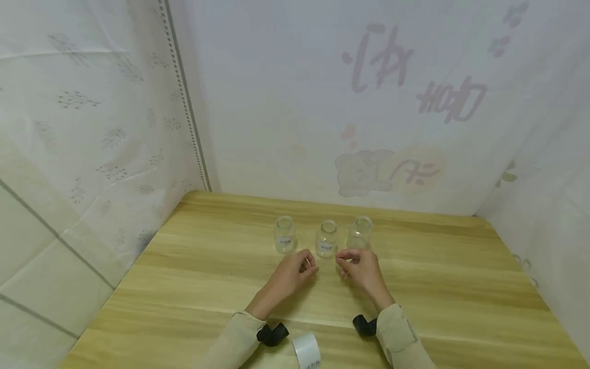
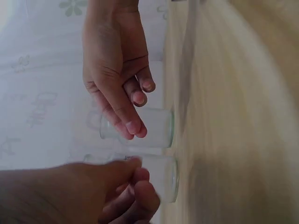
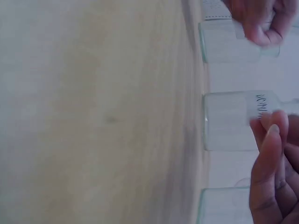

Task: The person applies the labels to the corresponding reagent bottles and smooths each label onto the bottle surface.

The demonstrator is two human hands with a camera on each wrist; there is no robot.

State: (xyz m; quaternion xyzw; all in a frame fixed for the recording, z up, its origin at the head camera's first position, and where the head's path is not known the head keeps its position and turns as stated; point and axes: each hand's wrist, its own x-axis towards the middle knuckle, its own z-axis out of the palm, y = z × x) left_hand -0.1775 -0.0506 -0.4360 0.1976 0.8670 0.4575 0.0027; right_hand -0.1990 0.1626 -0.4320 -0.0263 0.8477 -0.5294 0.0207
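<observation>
Three small clear glass jars stand open-mouthed in a row: a left jar [image 1: 285,229], a middle jar [image 1: 328,237] and a right jar [image 1: 361,231]. Printed white labels show on the left and middle jars. My left hand [image 1: 290,274] hovers in front of the gap between the left and middle jars, its fingers loosely curled. On the other side, my right hand [image 1: 365,272] is just in front of the right jar and hides its lower part. Its thumb and fingertips come close together near the middle jar. I see nothing held in either hand.
A roll of white printed labels [image 1: 306,349] sits at the near edge between my forearms. Black wrist-worn pieces [image 1: 273,334] show by both sleeves. Patterned white cloth [image 1: 286,102] hangs behind and beside the wooden table [image 1: 442,287].
</observation>
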